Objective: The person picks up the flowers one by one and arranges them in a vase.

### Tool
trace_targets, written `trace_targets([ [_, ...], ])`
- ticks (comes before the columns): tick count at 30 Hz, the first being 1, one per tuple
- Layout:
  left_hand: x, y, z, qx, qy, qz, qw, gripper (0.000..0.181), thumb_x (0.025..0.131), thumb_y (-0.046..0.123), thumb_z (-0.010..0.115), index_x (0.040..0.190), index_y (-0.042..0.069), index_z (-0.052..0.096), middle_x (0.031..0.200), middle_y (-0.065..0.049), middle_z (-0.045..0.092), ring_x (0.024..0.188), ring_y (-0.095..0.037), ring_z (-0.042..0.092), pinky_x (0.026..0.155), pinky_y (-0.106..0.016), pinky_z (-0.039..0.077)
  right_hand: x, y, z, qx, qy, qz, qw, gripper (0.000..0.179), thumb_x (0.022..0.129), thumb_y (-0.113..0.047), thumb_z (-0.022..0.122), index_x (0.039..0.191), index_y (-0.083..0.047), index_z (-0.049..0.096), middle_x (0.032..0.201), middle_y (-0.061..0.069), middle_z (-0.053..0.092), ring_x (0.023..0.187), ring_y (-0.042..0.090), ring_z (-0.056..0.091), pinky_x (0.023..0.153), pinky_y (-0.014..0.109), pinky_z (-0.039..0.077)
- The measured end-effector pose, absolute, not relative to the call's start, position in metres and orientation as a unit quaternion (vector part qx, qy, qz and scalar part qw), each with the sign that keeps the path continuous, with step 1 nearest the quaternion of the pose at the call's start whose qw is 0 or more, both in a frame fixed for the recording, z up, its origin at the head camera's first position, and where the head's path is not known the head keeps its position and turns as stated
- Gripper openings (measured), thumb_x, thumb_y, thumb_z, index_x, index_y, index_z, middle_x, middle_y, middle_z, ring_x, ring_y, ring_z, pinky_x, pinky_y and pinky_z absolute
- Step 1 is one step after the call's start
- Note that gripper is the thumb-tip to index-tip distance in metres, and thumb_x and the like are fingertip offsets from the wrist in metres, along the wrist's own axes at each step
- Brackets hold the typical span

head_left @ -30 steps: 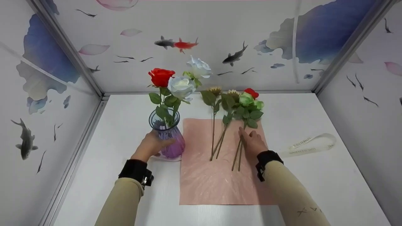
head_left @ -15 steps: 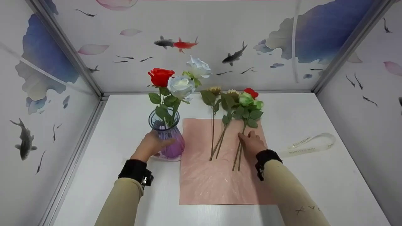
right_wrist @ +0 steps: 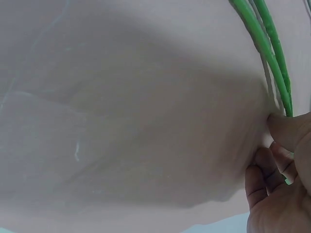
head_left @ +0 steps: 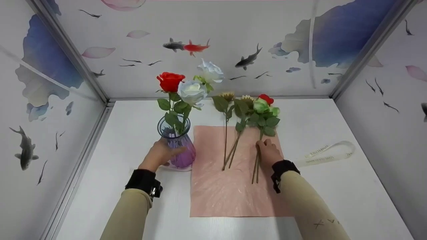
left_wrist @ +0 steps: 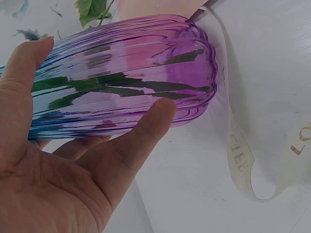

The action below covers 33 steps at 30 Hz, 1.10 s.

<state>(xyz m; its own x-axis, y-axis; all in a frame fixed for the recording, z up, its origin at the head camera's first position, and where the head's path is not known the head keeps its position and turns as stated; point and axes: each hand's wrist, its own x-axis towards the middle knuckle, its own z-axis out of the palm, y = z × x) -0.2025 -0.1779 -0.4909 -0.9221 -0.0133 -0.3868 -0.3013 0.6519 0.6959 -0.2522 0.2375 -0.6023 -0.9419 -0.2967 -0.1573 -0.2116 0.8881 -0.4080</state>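
Note:
My left hand grips a ribbed glass vase, blue at the rim and purple at the base. In the left wrist view its thumb and fingers curve round the vase, and green stems show through the glass. A red rose and two pale blue-white roses stand in it. My right hand pinches two rose stems lying over pink wrapping paper; their heads are green roses and a red rose. In the right wrist view the green stems run into the thumb's grip.
Between the hands, sunflower-like flowers lie with stems across the paper. A pale printed ribbon loops on the white table at the right; another ribbon lies by the vase's base. Patterned walls enclose the table's back and sides.
My right hand has shifted slightly, and the lower ends of the rose stems have swung a little to the right and nearer. The left hand and vase stay put.

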Motion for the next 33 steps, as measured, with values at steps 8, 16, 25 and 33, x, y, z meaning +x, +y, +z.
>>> trace_targets([
  [8,-0.202,-0.178,-0.492,-0.092,0.888,0.415,0.177,0.096,0.089,0.05,0.076,0.155,-0.003,0.029,0.149,-0.031,0.047,0.108,-0.041,0.068,0.072,-0.04,0.063,-0.248,0.235,-0.6,-0.128,0.965,-0.213,0.088,0.025,0.102,0.01,0.044,0.124,-0.002,0.048,0.122,0.024,0.04,0.105,0.044,0.048,0.087,0.058,0.044],
  [16,-0.201,-0.177,-0.49,-0.101,0.886,0.414,0.181,0.098,0.089,0.048,0.077,0.156,-0.004,0.027,0.148,-0.031,0.048,0.112,-0.041,0.067,0.074,-0.041,0.063,-0.246,0.233,-0.605,-0.126,0.968,-0.214,0.032,0.019,0.108,0.0,0.039,0.124,0.0,0.049,0.125,0.025,0.048,0.104,0.046,0.052,0.082,0.06,0.048],
  [25,-0.202,-0.176,-0.491,-0.096,0.886,0.416,0.179,0.088,0.09,0.045,0.076,0.154,0.002,0.034,0.149,-0.026,0.05,0.114,-0.039,0.066,0.073,-0.041,0.063,-0.244,0.236,-0.603,-0.131,0.961,-0.242,-0.013,0.023,0.108,-0.003,0.043,0.128,0.003,0.053,0.123,0.023,0.053,0.102,0.042,0.063,0.084,0.053,0.054],
  [33,-0.202,-0.176,-0.489,-0.101,0.885,0.416,0.182,0.089,0.09,0.046,0.076,0.155,0.004,0.033,0.149,-0.026,0.05,0.108,-0.04,0.068,0.073,-0.041,0.062,-0.243,0.234,-0.592,-0.09,0.939,-0.327,-0.051,0.029,0.101,0.009,0.043,0.124,0.007,0.06,0.121,0.026,0.059,0.112,0.042,0.06,0.095,0.054,0.051],
])
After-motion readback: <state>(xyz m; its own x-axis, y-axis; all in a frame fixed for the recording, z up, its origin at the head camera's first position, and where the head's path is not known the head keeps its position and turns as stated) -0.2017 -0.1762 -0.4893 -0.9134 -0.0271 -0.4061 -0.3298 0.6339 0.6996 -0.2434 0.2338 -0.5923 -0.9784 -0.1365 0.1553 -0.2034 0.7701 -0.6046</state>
